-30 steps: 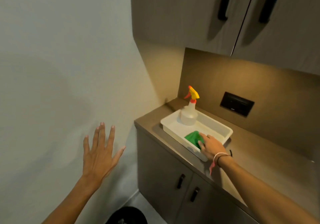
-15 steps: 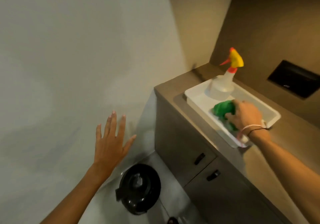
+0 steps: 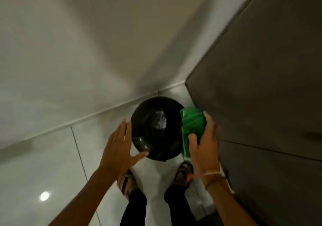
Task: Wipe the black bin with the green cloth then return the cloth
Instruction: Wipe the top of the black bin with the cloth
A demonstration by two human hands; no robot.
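I look straight down at the round black bin (image 3: 156,128), which stands on the pale floor in the corner between wall and cabinet. Its glossy domed lid shows a bright reflection. My right hand (image 3: 204,147) is shut on the green cloth (image 3: 191,126), held just off the bin's right side. My left hand (image 3: 118,147) is open with fingers spread at the bin's left edge, thumb reaching under its near rim; whether it touches is unclear.
A grey cabinet side (image 3: 261,86) rises close on the right. The white wall (image 3: 87,51) meets the tiled floor (image 3: 43,164) behind the bin. My two sandalled feet (image 3: 129,182) stand just in front of it.
My right hand lifted the green cloth out of the white tray and brought it down beside the bin. My view tipped down from the counter to the floor, and my left hand dropped to the bin.
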